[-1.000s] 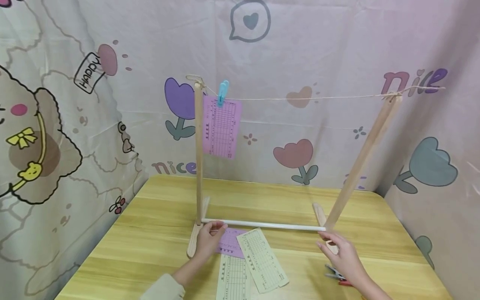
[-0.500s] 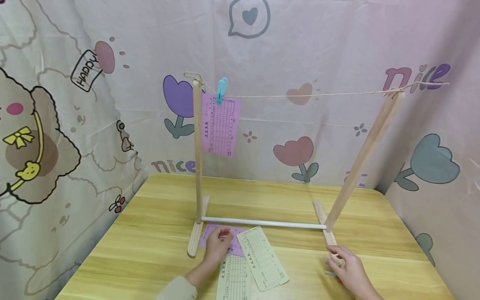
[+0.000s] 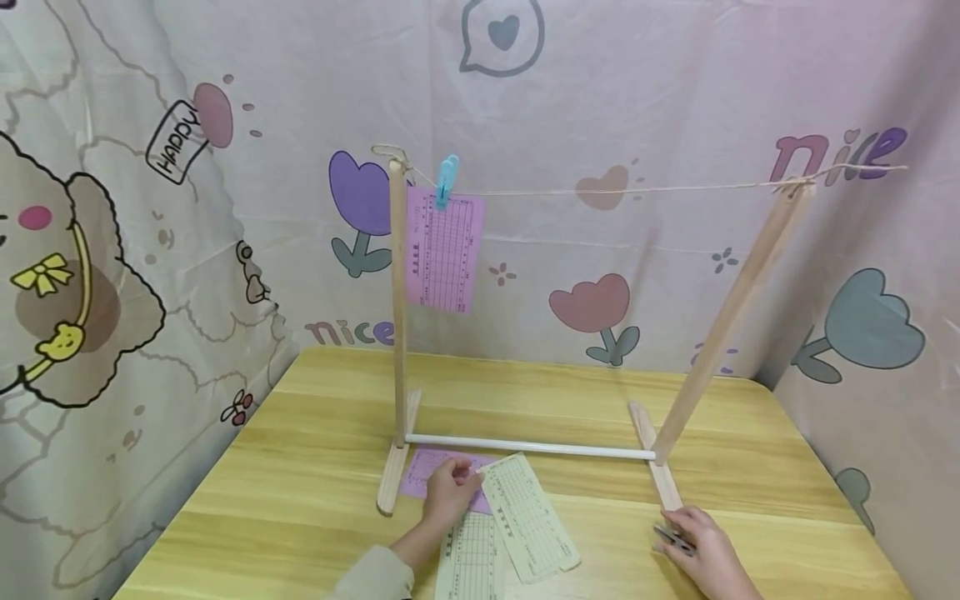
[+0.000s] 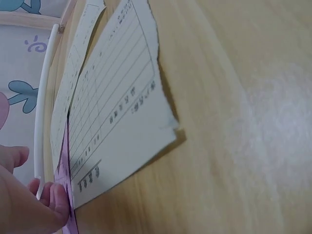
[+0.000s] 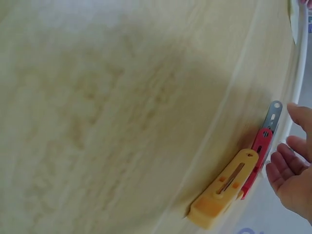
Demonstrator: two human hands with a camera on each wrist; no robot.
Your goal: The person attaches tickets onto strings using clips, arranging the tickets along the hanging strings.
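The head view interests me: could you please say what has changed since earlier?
The left hand has moved right, further over the lower purple slip; the right hand has come nearer from the right end of the white bar to the gray clip, its grip unclear. The hung purple slip and wooden frame stayed put.

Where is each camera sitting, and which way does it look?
Head: worn on the head, facing forward and down at the wooden rack; left hand, right hand and one sleeve show.
Left wrist: worn there, looking across the table at pale slips; the left hand shows lower left.
Right wrist: worn there, looking at a yellow clip, red clip and gray clip; the right hand shows at right.
Shared: head and left wrist both see the white rod.
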